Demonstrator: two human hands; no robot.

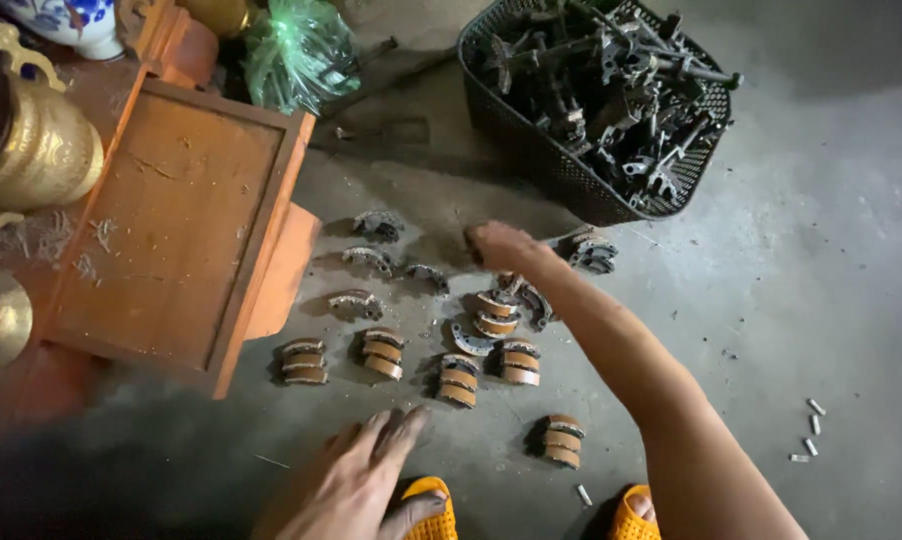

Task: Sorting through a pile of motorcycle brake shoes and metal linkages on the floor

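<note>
We extend our right hand (499, 246) forward over the concrete floor (821, 250); its fingers are curled downward and face away from the camera, so we cannot tell whether they pinch anything. Just beside it, on its right, lies a loose pair of brake shoes (593, 252), close to the fingertips, though contact cannot be confirmed. Just under our right wrist sits a cluster of shoes (511, 305), some stacked and some lying curved side up. Our left hand (356, 480) is low in the view with fingers spread flat and holding nothing; the nearest stack of shoes (458, 380) lies just beyond its fingertips, apart from them. Further stacks stand in a loose row: one at (382, 352), one at the left end (303, 362), and one nearer our feet (562, 441). Single dark shoes (369, 260) lie scattered beyond that row. Behind the right hand, a black perforated plastic basket (531, 150) rests on the floor, filled above its rim with dark metal levers and rods (611, 90). To the left stands an orange wooden stand (176, 220), with a brass vessel (36, 150) beside it and a green plastic bag (296, 50) behind it. Our orange sandals (426, 510) show at the bottom edge.
</note>
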